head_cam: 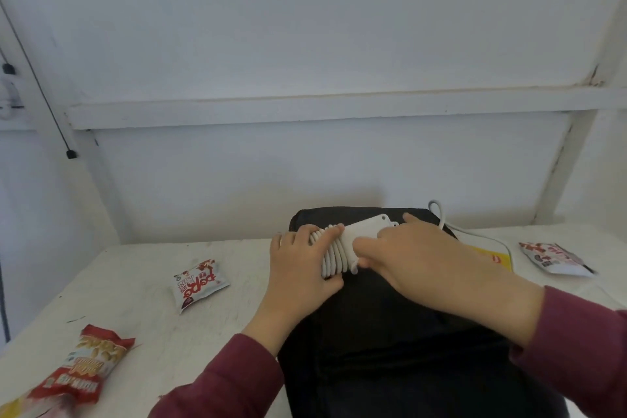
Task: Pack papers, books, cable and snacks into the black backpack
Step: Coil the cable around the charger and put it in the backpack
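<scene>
The black backpack (390, 332) lies flat on the white table (142, 282). Above its far end, both hands hold a white power strip (364, 231) with its white cable (334, 256) wound round it in several coils. My left hand (298, 265) grips the coiled end, fingers curled over the loops. My right hand (414, 258) grips the strip's other end. A loose length of the cable (475, 234) trails off to the right behind the backpack. Snack packets lie on the table: a white and red one (198, 283), a red one (81, 366) and another white one (556, 258).
A yellow flat item (498, 258) shows at the backpack's right edge, partly hidden by my right arm. White wall panels with a horizontal beam (305, 108) stand right behind the table. A thin black wire (44, 95) hangs down the left wall.
</scene>
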Demonstrator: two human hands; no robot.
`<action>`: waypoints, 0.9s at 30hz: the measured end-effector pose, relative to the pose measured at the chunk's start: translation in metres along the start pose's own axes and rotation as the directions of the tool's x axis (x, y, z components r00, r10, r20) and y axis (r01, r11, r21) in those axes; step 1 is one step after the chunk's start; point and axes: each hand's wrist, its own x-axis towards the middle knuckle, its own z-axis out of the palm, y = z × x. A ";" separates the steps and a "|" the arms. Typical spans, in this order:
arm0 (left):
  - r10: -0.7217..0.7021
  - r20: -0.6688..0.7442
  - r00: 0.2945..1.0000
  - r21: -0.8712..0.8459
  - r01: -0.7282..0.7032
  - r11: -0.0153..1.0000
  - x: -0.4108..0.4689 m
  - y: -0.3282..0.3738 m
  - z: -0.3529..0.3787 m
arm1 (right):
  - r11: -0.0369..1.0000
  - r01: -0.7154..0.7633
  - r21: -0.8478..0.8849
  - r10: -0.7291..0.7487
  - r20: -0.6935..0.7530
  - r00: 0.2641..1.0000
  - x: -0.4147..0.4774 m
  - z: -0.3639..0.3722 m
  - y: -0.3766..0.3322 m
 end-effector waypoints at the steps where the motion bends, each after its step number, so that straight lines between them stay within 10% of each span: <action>1: 0.002 0.002 1.000 0.018 -0.002 1.000 0.000 0.004 0.002 | 1.000 0.016 -0.006 -0.016 -0.042 0.999 0.001 0.003 0.000; 20: 0.128 -0.184 0.975 -0.140 -0.154 0.978 -0.015 0.012 -0.005 | 0.937 -0.099 0.335 0.169 -0.184 0.968 0.033 -0.014 0.041; 27: 0.320 -0.290 0.902 -0.067 -0.353 0.933 -0.012 0.013 -0.032 | 0.660 -0.065 0.749 0.175 -0.068 0.982 0.041 0.004 0.069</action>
